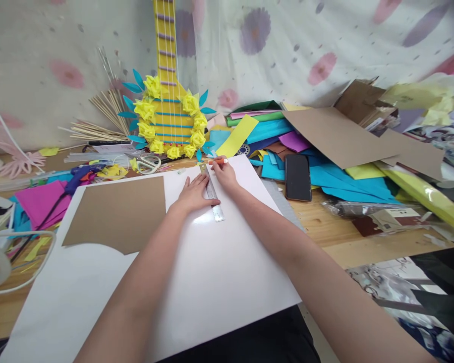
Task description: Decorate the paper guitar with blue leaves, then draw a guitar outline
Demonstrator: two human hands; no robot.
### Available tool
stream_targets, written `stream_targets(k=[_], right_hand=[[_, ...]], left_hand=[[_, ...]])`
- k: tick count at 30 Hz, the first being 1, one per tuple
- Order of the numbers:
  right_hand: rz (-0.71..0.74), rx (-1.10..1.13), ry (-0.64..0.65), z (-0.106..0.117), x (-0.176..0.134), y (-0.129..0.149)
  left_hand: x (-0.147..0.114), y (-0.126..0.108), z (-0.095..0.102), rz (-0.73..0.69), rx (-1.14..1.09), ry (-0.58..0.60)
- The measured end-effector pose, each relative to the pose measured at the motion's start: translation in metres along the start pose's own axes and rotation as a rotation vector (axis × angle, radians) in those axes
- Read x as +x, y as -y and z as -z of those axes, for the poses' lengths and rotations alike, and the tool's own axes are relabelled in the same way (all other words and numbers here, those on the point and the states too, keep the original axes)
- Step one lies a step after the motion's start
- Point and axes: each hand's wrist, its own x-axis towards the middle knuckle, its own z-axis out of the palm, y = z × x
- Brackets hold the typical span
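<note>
The left hand (pixel 193 194) partly hides the ruler (pixel 212 191).

Flower-trimmed yellow guitar (pixel 168 115), wooden sticks (pixel 100 132), dark phone (pixel 298 177), blue sheets (pixel 340 180).

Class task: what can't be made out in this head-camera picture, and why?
In the head view:
Top of the yellow guitar: cut off by the upper edge.
Part of the metal ruler: hidden under the left hand.
Ruler markings: too small to read.
Tip of the pen, in the right hand: too small.

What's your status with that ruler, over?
Left hand flat on metal ruler. Right hand gripping slim orange tool by ruler's far end. Brown card on white sheet, clear of ruler.
</note>
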Motion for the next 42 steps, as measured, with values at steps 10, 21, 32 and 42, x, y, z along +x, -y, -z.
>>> stream_targets(k=[10, 21, 32, 42], right_hand=[[0.008, -0.01, 0.027, -0.002, 0.0, -0.002], [0.036, 0.029, 0.003, -0.001, -0.003, -0.008], [0.089, -0.036, 0.022, 0.001, -0.01, -0.002], [0.102, -0.094, 0.006, 0.002, -0.01, 0.001]], left_hand=[[0.0, -0.001, 0.001, 0.002, 0.008, 0.017], [0.001, 0.0, 0.002, 0.005, 0.018, 0.039], [0.002, 0.002, 0.0, 0.001, 0.015, 0.036], [0.001, 0.0, 0.002, 0.004, 0.008, 0.033]])
